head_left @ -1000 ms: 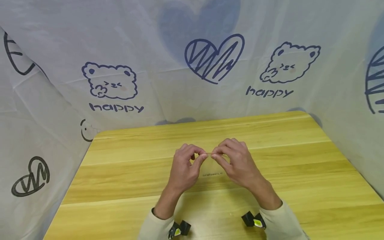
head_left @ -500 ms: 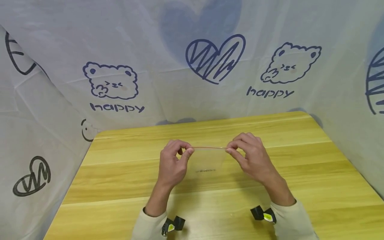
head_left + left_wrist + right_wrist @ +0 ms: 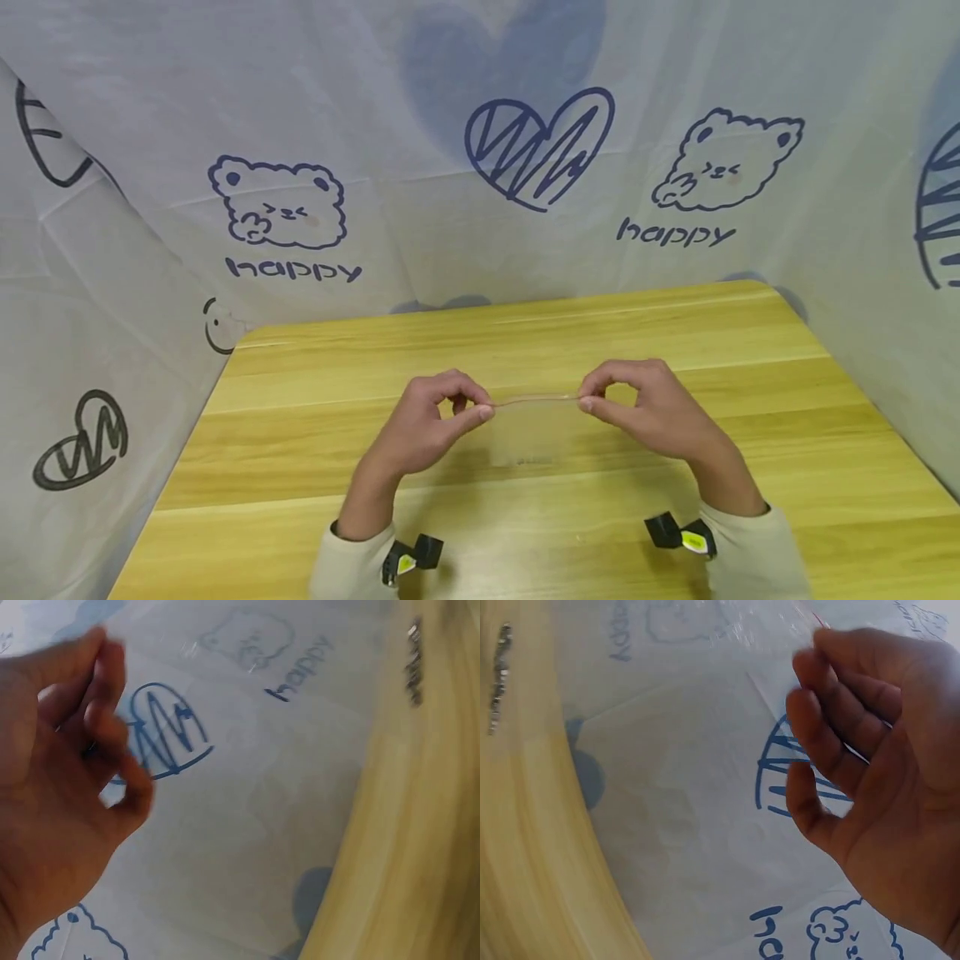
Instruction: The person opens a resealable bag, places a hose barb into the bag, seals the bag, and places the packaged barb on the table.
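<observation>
Between the hands hangs a clear plastic zip bag (image 3: 534,429) with a thin reddish line along its top edge. My left hand (image 3: 423,421) pinches the top left end of the bag between thumb and forefinger. At the other end, my right hand (image 3: 660,408) pinches the top edge the same way. Low in the bag sits a small dark, silvery strip of bits (image 3: 414,664), perhaps a chain or beads; its kind is hard to tell. The right wrist view shows that silvery strip (image 3: 500,679) through the clear plastic.
The bag hangs over a yellow wood-grain table (image 3: 300,450). A pale cloth (image 3: 420,217) with blue hearts, bears and lettering surrounds its back and sides. Small black wrist devices (image 3: 678,536) sit at both cuffs.
Both hands have moved apart from near touching, baring the bag's top edge between them. Over the last half second they have come down a little towards the person, and the edge has turned slightly wavy.
</observation>
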Demonstrator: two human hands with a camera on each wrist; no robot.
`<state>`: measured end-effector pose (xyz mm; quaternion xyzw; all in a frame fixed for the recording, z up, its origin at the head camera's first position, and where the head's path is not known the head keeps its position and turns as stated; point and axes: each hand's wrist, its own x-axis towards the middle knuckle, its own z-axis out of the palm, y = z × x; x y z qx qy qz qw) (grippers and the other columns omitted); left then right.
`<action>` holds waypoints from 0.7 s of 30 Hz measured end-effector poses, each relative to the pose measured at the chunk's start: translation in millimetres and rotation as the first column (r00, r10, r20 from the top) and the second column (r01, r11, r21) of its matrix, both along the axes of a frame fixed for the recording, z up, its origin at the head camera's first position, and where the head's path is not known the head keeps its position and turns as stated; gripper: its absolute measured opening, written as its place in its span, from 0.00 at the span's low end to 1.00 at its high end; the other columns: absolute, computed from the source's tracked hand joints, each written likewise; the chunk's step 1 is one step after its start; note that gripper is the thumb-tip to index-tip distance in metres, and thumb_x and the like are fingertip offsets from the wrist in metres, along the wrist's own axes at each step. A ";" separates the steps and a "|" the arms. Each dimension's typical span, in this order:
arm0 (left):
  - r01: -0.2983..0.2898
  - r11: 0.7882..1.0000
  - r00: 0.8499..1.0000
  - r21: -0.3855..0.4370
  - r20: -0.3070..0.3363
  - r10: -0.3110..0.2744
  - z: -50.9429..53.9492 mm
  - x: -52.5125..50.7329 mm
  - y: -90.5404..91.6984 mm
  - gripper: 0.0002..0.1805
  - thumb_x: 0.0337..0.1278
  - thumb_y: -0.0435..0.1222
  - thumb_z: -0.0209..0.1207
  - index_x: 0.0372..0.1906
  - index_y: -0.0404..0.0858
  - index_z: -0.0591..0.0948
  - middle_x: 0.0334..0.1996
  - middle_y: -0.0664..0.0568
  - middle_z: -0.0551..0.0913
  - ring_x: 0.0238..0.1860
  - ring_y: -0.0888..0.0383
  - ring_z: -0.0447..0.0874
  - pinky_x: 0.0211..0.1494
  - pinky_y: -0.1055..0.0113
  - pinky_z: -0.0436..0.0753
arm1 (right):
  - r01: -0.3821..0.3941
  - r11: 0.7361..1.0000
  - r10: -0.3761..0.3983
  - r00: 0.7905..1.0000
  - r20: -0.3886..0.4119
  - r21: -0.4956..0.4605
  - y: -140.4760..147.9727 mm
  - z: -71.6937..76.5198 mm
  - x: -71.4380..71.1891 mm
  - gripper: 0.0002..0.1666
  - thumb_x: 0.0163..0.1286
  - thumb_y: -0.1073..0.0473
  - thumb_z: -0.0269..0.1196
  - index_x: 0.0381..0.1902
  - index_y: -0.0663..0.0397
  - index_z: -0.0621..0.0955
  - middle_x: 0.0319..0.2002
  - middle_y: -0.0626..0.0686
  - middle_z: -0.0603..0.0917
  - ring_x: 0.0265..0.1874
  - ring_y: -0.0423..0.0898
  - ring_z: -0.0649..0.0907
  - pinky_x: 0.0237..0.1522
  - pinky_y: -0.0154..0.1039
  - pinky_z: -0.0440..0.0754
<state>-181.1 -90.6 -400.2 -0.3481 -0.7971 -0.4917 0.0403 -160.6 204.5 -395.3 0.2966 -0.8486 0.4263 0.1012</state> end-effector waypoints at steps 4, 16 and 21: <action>0.026 0.997 0.992 -0.069 0.127 -0.017 3.9 2.5 -6.9 0.02 0.63 0.38 0.61 0.36 0.47 0.84 0.29 0.57 0.82 0.30 0.61 0.71 0.35 0.69 0.72 | -0.081 0.996 0.085 0.993 0.085 -0.049 0.5 2.6 0.3 0.05 0.65 0.64 0.65 0.35 0.47 0.84 0.29 0.41 0.83 0.29 0.37 0.78 0.33 0.33 0.77; -0.281 0.934 0.906 -0.219 0.262 0.334 -37.6 -23.1 7.3 0.04 0.65 0.42 0.59 0.38 0.48 0.83 0.29 0.57 0.80 0.26 0.59 0.69 0.29 0.68 0.69 | 0.170 0.984 -0.176 0.937 0.303 0.047 -23.9 -47.1 -36.2 0.07 0.70 0.58 0.61 0.45 0.46 0.82 0.30 0.50 0.82 0.25 0.47 0.77 0.25 0.33 0.73; -0.357 0.904 0.888 -0.236 0.216 0.407 -56.3 -37.0 19.1 0.06 0.66 0.42 0.58 0.40 0.46 0.83 0.33 0.56 0.83 0.24 0.59 0.69 0.27 0.68 0.70 | 0.254 0.967 -0.240 0.912 0.333 0.001 -28.7 -67.2 -48.7 0.11 0.70 0.59 0.60 0.49 0.51 0.81 0.35 0.52 0.83 0.29 0.54 0.82 0.25 0.34 0.76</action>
